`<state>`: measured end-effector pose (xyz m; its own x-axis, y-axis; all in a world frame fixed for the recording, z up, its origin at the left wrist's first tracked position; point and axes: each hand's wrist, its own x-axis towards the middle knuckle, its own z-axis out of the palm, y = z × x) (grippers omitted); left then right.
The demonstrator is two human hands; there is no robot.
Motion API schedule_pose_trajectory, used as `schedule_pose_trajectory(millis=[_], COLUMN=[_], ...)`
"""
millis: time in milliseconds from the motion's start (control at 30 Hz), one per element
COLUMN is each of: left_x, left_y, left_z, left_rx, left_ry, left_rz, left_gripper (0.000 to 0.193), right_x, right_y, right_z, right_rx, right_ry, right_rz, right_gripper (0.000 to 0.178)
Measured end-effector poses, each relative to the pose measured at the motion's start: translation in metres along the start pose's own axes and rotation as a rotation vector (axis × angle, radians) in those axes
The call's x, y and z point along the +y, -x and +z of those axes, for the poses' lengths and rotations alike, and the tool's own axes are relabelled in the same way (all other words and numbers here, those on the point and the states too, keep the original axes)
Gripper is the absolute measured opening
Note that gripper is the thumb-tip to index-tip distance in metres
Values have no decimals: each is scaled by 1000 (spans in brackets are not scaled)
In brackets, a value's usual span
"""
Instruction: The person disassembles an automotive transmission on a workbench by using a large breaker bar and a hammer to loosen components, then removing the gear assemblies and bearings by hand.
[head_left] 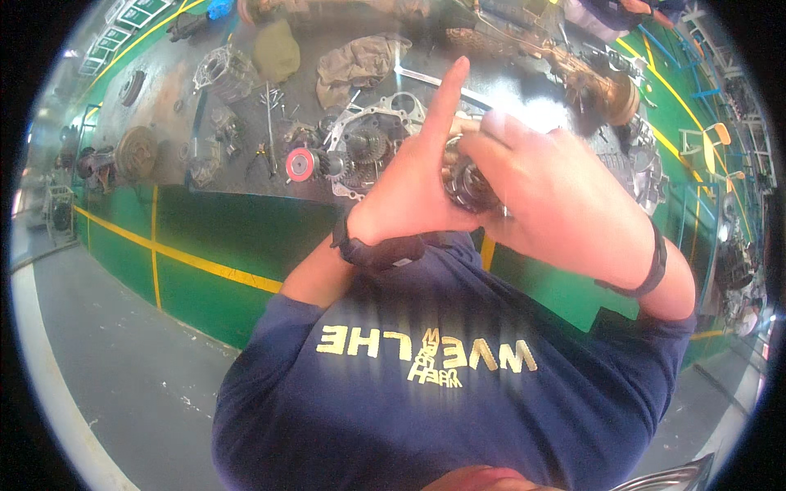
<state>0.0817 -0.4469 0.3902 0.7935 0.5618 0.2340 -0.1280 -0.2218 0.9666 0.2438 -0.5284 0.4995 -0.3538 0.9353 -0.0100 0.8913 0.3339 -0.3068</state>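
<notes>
A round, dark metal gear part (471, 185) with ringed edges is held between my two hands, above the near edge of the workbench. My left hand (413, 184) cradles it from the left side, with one finger stretched straight away from me. From the right, my right hand (553, 176) has its fingers bent over the part's top and side, hiding some of it. Just beyond my left hand lies an opened gearbox housing (393, 110) with toothed gears (366, 146) inside. A red-rimmed disc (301, 164) sits to the left of the housing.
Across the bench lie a crumpled brown cloth (352, 67), a metal casing (223, 74) and a long rusty axle (565, 69). A rusty drum (136, 153) stands at the left. Another person (602, 15) is at the far right, near a wooden chair (711, 146).
</notes>
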Motion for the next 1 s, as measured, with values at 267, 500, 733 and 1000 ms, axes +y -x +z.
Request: schedule_pose_trajectory(millis=[267,500,733,1000], left_x=[-12,-12,-12,-14], left_y=[5,7,9,8], left_z=[9,11,7,4], left_rx=[27,-21,-28,-25], left_ry=[-179,35,49,-30], left_rz=[96,-8,-16,120], left_gripper=[146,145,146,149], right_x=[4,1,-10,-8], right_y=[6,9,8,8], right_z=[13,8,5,5], right_rx=[24,15,-17,-46], right_ry=[24,-9,147,168], right_rz=[38,68,89,4], right_gripper=[53,49,47,46])
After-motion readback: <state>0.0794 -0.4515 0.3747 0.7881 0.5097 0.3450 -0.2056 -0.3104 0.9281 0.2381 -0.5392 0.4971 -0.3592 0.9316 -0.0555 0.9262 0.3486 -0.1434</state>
